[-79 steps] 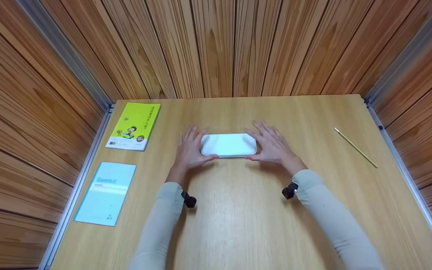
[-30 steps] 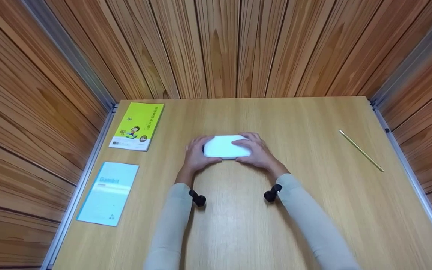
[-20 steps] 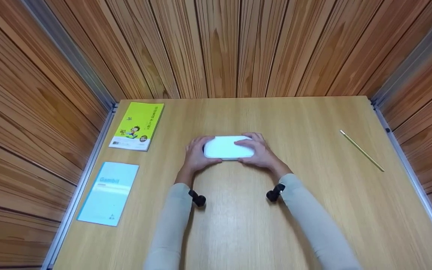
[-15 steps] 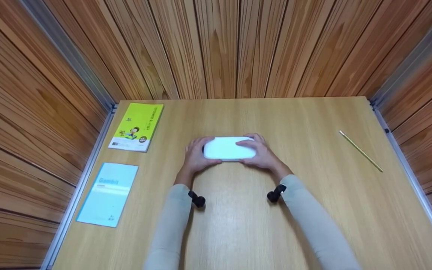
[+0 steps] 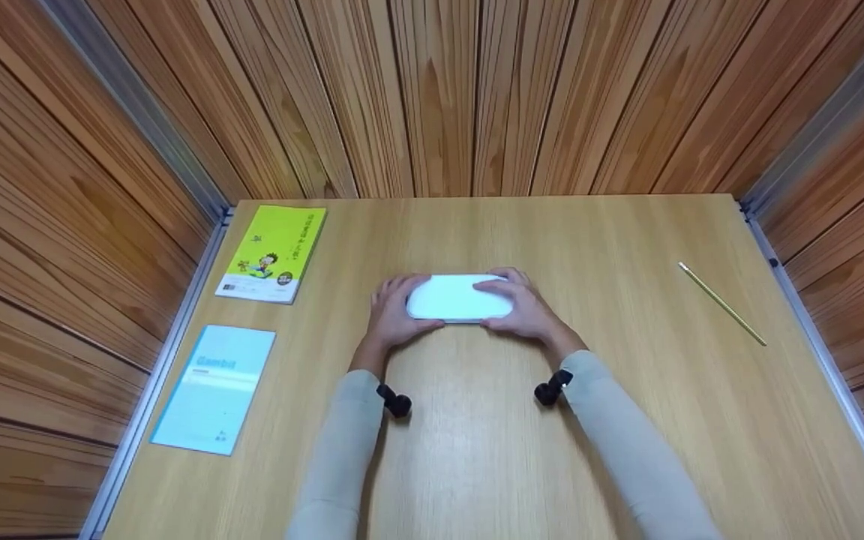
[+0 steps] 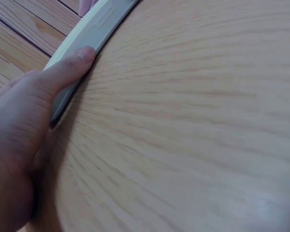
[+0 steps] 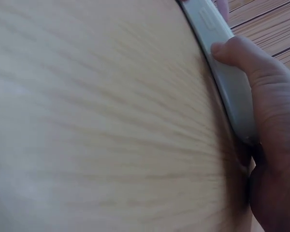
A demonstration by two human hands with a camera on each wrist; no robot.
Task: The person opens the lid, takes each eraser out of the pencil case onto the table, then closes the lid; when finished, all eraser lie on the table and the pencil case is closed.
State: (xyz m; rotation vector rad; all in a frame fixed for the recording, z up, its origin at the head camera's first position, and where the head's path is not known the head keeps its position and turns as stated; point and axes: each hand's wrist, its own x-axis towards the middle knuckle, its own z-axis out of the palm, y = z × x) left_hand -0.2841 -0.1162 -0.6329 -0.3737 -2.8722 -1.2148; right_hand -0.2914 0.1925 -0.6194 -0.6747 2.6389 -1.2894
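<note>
The white case [image 5: 459, 298] is lying mid-table [image 5: 477, 450]; the left hand [image 5: 391, 313] and right hand [image 5: 526, 309] are gripping its ends, fingers [image 6: 63, 72] clamped on its edges; beyond, a green booklet [image 5: 272, 251] and pencil [image 5: 721, 302] are lying apart.

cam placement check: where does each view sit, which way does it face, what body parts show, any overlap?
Head: worn high, faces forward and down at the table; shows both sleeves, left hand and right hand gripping the white case.
Left wrist: low over the tabletop, looks along the left thumb at the case's edge.
Right wrist: the same from the other side, right thumb.
Shared: all three show the case.
</note>
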